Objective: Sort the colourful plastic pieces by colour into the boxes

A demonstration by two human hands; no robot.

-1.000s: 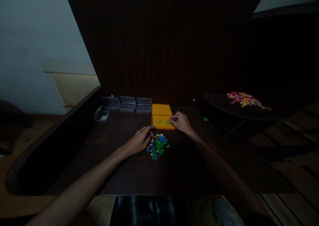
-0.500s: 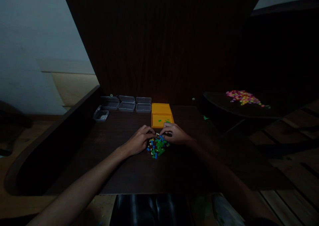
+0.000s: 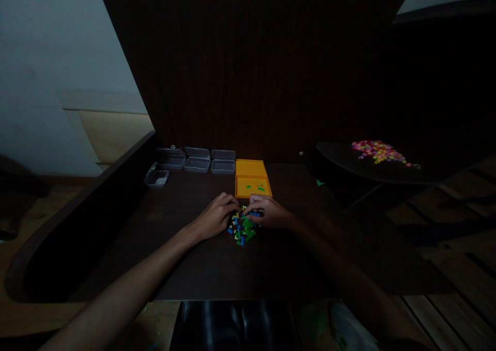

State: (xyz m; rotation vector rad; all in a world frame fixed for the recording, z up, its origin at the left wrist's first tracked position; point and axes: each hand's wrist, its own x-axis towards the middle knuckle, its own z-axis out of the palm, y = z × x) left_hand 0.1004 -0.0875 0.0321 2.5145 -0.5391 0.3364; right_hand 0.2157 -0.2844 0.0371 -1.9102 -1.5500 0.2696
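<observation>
A pile of small green, blue, yellow and pale toy bricks (image 3: 245, 231) lies on the dark desk between my hands. My left hand (image 3: 217, 217) rests at the pile's left edge, its fingers loosely bent and apart, with nothing visible in them. My right hand (image 3: 269, 212) reaches into the pile's upper right side. Its index finger points down among the bricks, and blue bricks show in the gap beneath it; no brick is plainly gripped. Just behind both hands stands an open yellow box (image 3: 251, 169) with a few green bricks (image 3: 261, 189) inside.
Several clear plastic boxes (image 3: 197, 164) with raised lids line the back left. A smaller clear box (image 3: 157, 178) stands before them. On a side shelf at the right lies a heap of pink, red and yellow pieces (image 3: 382, 152). A raised side panel (image 3: 96, 206) bounds the desk's left.
My right hand has come back from the yellow box to the brick pile and shifted slightly within it. My left hand has stayed beside the pile.
</observation>
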